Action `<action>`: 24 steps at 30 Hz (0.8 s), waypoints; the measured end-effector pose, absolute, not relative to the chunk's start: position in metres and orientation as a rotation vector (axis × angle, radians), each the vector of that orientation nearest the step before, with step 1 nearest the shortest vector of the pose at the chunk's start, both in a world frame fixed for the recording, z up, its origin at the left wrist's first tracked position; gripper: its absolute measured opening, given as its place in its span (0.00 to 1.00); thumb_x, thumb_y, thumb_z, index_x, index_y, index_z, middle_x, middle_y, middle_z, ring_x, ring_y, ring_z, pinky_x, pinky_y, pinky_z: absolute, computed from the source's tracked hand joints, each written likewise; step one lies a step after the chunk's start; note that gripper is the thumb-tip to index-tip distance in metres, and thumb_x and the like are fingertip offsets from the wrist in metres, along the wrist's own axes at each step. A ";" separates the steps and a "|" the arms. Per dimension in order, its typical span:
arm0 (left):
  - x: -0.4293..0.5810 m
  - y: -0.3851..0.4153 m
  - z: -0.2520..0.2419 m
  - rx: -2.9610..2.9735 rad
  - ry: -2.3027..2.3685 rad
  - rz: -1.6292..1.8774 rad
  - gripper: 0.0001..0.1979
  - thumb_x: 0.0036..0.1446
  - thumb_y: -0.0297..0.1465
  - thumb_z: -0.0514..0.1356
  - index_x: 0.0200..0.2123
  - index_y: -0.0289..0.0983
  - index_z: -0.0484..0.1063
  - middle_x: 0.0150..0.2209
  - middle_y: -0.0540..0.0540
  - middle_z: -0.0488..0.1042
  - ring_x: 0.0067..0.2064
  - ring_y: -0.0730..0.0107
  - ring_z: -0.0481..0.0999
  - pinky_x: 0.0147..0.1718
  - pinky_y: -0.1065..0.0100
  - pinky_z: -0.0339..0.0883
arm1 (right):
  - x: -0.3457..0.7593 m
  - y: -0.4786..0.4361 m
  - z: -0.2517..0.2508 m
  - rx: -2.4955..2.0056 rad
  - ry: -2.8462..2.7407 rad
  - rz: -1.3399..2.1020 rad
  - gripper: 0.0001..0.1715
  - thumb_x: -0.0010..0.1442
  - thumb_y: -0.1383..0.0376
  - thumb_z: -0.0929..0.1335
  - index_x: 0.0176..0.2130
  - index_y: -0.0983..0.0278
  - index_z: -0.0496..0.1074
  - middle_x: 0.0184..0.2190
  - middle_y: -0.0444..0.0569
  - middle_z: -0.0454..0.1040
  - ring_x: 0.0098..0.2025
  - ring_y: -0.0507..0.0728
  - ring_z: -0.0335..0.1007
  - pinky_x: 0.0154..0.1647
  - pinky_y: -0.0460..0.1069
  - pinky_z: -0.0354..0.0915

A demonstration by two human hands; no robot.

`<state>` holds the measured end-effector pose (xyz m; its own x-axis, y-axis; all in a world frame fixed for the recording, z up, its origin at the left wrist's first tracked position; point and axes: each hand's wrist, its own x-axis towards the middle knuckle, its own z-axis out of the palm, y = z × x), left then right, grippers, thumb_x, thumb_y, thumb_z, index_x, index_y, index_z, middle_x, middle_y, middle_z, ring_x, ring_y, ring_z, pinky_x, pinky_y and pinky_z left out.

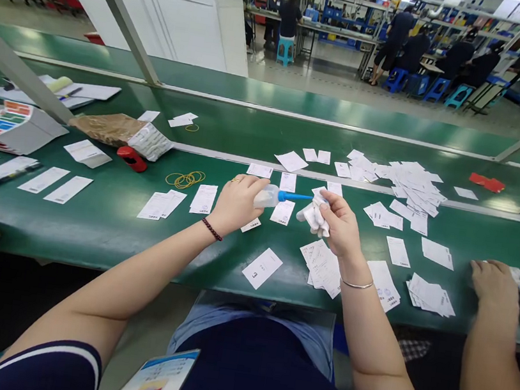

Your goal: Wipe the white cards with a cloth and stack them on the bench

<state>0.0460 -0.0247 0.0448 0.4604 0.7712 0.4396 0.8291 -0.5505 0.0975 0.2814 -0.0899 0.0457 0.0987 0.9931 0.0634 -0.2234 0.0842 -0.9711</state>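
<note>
My left hand [238, 203] is wrapped around a clear squeeze bottle [267, 196] with a long blue nozzle, held sideways above the bench. The nozzle points right, and its tip meets a crumpled white cloth [316, 216]. My right hand [340, 222] pinches that cloth between thumb and fingers. Below my hands lie printed white cards: a single card [262, 268] marked 3 near the front edge, and an overlapping stack [320, 265] under my right wrist. More small cards [283, 212] lie just behind the bottle.
A heap of cards [413, 187] spreads at the back right. Rubber bands [185, 179], a red-and-black object [131, 158], a brown paper bag [105, 128] and a pen [3, 179] lie leftward. Another person's hand [494, 283] works at right. A metal post [121, 14] rises behind.
</note>
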 end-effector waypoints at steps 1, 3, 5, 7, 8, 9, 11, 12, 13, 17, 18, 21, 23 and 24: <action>0.045 -0.026 0.046 -2.556 -1.406 -0.644 0.23 0.53 0.29 0.57 0.53 0.35 0.69 0.49 0.37 0.74 0.50 0.49 0.71 0.43 0.55 0.67 | 0.280 -0.090 0.044 -1.042 -0.987 1.180 0.31 0.50 0.54 0.75 0.50 0.63 0.69 0.30 0.44 0.75 0.19 0.49 0.68 0.13 0.43 0.61; 0.045 -0.028 0.047 -2.533 -1.389 -0.601 0.23 0.54 0.29 0.57 0.54 0.35 0.69 0.49 0.37 0.74 0.51 0.48 0.70 0.42 0.55 0.67 | 0.278 -0.091 0.042 -1.063 -0.948 1.190 0.32 0.48 0.54 0.76 0.49 0.64 0.69 0.29 0.44 0.75 0.18 0.49 0.68 0.12 0.43 0.60; 0.045 -0.030 0.050 -2.516 -1.378 -0.572 0.22 0.54 0.29 0.56 0.54 0.36 0.68 0.49 0.37 0.73 0.52 0.47 0.70 0.42 0.54 0.66 | 0.276 -0.092 0.040 -1.064 -0.931 1.228 0.31 0.48 0.54 0.76 0.47 0.65 0.70 0.27 0.43 0.75 0.17 0.49 0.67 0.11 0.43 0.59; 0.045 -0.031 0.054 -2.499 -1.359 -0.556 0.22 0.55 0.29 0.56 0.54 0.37 0.68 0.50 0.36 0.73 0.52 0.47 0.70 0.43 0.53 0.65 | 0.275 -0.094 0.039 -1.048 -0.920 1.251 0.30 0.47 0.53 0.76 0.45 0.64 0.70 0.25 0.43 0.74 0.17 0.49 0.67 0.11 0.43 0.59; 0.045 -0.032 0.056 -2.489 -1.344 -0.551 0.22 0.55 0.29 0.56 0.54 0.37 0.69 0.50 0.36 0.73 0.52 0.47 0.70 0.43 0.53 0.65 | 0.275 -0.095 0.039 -1.042 -0.914 1.254 0.30 0.47 0.53 0.76 0.45 0.64 0.70 0.25 0.43 0.74 0.17 0.49 0.67 0.11 0.43 0.59; 0.045 -0.032 0.059 -2.477 -1.324 -0.545 0.21 0.56 0.28 0.55 0.54 0.37 0.69 0.50 0.36 0.73 0.51 0.48 0.70 0.43 0.53 0.64 | 0.275 -0.096 0.038 -1.039 -0.910 1.254 0.29 0.47 0.53 0.76 0.44 0.64 0.70 0.25 0.43 0.74 0.17 0.49 0.67 0.11 0.43 0.59; 0.045 -0.032 0.064 -2.444 -1.279 -0.531 0.20 0.57 0.28 0.54 0.53 0.38 0.69 0.49 0.36 0.73 0.51 0.48 0.70 0.44 0.53 0.63 | 0.275 -0.097 0.037 -1.047 -0.906 1.248 0.29 0.47 0.53 0.76 0.44 0.64 0.70 0.25 0.43 0.74 0.17 0.50 0.68 0.11 0.43 0.59; 0.046 -0.032 0.066 -2.428 -1.255 -0.525 0.20 0.57 0.27 0.53 0.53 0.38 0.70 0.49 0.36 0.73 0.51 0.47 0.70 0.44 0.53 0.63 | 0.274 -0.097 0.036 -1.055 -0.905 1.245 0.29 0.47 0.53 0.76 0.44 0.64 0.70 0.25 0.43 0.74 0.17 0.50 0.68 0.11 0.43 0.59; 0.046 -0.031 0.068 -2.417 -1.229 -0.521 0.20 0.57 0.26 0.53 0.52 0.38 0.70 0.49 0.36 0.73 0.51 0.47 0.70 0.44 0.53 0.62 | 0.274 -0.098 0.034 -1.063 -0.904 1.244 0.28 0.47 0.53 0.76 0.43 0.64 0.70 0.25 0.43 0.74 0.17 0.50 0.68 0.11 0.43 0.59; 0.045 -0.028 0.075 -2.404 -1.134 -0.525 0.20 0.57 0.23 0.50 0.51 0.40 0.70 0.49 0.36 0.73 0.52 0.47 0.69 0.45 0.51 0.61 | 0.272 -0.099 0.030 -1.094 -0.885 1.224 0.28 0.46 0.53 0.76 0.43 0.64 0.70 0.25 0.42 0.73 0.17 0.49 0.67 0.11 0.43 0.60; 0.045 -0.027 0.076 -2.406 -1.117 -0.528 0.20 0.58 0.22 0.48 0.51 0.40 0.70 0.49 0.36 0.73 0.52 0.48 0.68 0.45 0.51 0.61 | 0.272 -0.099 0.030 -1.104 -0.882 1.216 0.28 0.45 0.53 0.76 0.42 0.64 0.70 0.26 0.42 0.73 0.17 0.49 0.67 0.11 0.43 0.61; 0.045 -0.026 0.080 -2.422 -1.094 -0.533 0.21 0.58 0.21 0.45 0.50 0.42 0.69 0.48 0.37 0.72 0.52 0.49 0.67 0.45 0.50 0.60 | 0.271 -0.098 0.028 -1.133 -0.877 1.209 0.29 0.44 0.54 0.77 0.42 0.65 0.71 0.26 0.42 0.73 0.19 0.50 0.68 0.12 0.44 0.62; 0.045 -0.026 0.083 -2.445 -1.104 -0.537 0.22 0.58 0.21 0.44 0.49 0.43 0.69 0.47 0.38 0.71 0.53 0.50 0.67 0.45 0.49 0.60 | 0.271 -0.098 0.027 -1.147 -0.877 1.211 0.29 0.44 0.54 0.77 0.42 0.65 0.71 0.25 0.42 0.73 0.18 0.50 0.68 0.11 0.43 0.61; 0.046 -0.027 0.085 -2.461 -1.111 -0.539 0.22 0.58 0.21 0.44 0.49 0.43 0.69 0.47 0.38 0.71 0.53 0.51 0.66 0.46 0.48 0.59 | 0.271 -0.097 0.027 -1.151 -0.877 1.214 0.29 0.44 0.54 0.76 0.42 0.65 0.70 0.25 0.42 0.73 0.18 0.50 0.68 0.11 0.43 0.61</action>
